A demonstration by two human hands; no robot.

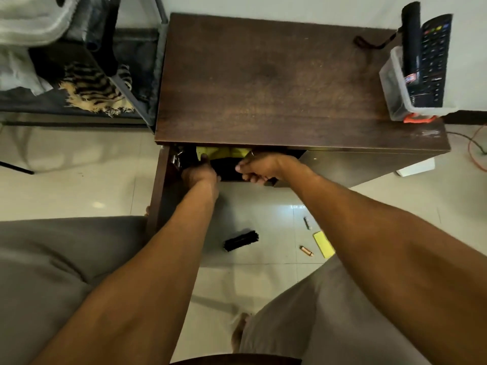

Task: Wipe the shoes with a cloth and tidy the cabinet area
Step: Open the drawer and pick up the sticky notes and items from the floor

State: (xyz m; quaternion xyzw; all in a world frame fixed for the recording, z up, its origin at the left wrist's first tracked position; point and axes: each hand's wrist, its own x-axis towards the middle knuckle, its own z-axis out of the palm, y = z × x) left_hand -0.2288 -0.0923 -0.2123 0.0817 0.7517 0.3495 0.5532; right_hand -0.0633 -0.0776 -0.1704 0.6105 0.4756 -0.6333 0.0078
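Both hands reach into the open cabinet (276,83) just under its top, where what looks like a black shoe (226,168) sits in shadow between them with a yellow cloth (224,152) behind it. The right hand (259,168) has its fingers curled round the near edge of the shoe, while the left hand (200,175) lies against its other side with the thumb by the cloth, its fingers too hidden in the dark to tell. On the floor below lie a black brush (241,241), a yellow pad (324,245) and a small copper tube (306,251).
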